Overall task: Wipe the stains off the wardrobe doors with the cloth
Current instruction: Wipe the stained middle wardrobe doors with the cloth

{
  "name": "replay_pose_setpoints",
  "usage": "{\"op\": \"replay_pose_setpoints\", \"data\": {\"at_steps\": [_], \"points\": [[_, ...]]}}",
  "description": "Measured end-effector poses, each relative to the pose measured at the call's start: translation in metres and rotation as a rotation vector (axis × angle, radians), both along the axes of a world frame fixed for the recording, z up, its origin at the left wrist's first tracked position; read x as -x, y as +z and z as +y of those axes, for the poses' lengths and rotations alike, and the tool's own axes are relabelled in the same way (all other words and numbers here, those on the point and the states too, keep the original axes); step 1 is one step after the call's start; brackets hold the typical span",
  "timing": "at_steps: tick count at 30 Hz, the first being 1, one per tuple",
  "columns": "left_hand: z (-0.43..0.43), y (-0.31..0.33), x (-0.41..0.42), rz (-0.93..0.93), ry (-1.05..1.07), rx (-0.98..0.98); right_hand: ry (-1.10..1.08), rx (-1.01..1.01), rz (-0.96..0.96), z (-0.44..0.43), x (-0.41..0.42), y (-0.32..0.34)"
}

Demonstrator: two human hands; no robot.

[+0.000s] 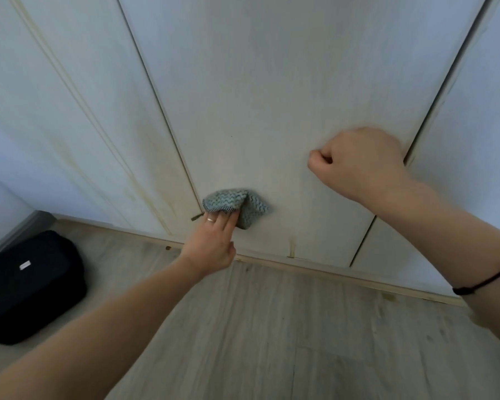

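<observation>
Cloth [250, 209] over left fingers [227, 223], against wardrobe door [272, 111].

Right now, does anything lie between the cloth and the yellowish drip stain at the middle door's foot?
Nothing visible. The left hand presses the cloth on the middle door; only bare panel separates it from the drip stain. The right hand rests higher, clear.

Pale grey wood-grain laminate plank floor [272, 327], meeting a light wooden plinth strip [315, 270] at the foot of the white panelled wardrobe doors [272, 96]. Lying directly on it at far left, near the grey skirting board [12, 239]: black soft-sided fabric case [29, 287] with small white label.
</observation>
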State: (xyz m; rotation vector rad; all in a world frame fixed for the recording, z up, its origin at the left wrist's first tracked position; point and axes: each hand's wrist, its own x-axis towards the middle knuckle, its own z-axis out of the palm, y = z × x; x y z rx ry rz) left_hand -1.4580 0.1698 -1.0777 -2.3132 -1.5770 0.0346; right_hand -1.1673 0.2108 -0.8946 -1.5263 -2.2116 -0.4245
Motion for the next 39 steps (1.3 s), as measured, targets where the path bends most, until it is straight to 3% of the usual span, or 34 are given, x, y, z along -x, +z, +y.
{"op": "replay_pose_setpoints", "data": {"at_steps": [4, 12, 20, 27, 31, 35, 39], "points": [[-0.011, -0.011, -0.005, 0.049, 0.116, 0.127, -0.026, 0.040, 0.020, -0.002, 0.004, 0.006], [-0.017, 0.040, -0.009, -0.181, 0.011, -0.110, -0.066, 0.045, 0.020, -0.004, 0.003, 0.007], [-0.007, 0.080, -0.047, -0.227, 0.268, 0.042, -0.047, 0.062, 0.009, -0.006, 0.002, 0.003], [0.009, 0.086, -0.036, -0.345, 0.240, -0.128, -0.029, 0.054, 0.002, -0.009, 0.003, 0.005], [0.012, 0.084, -0.043, -0.627, 0.416, -0.159, -0.026, 0.051, -0.004, -0.009, 0.002, 0.008], [0.014, 0.102, -0.038, -1.083, 0.655, -0.220, -0.030, 0.059, -0.025, -0.009, 0.002, 0.006], [0.019, 0.161, -0.031, -1.249, 0.523, -0.411, -0.016, 0.037, -0.001, -0.009, -0.001, 0.009]]}}
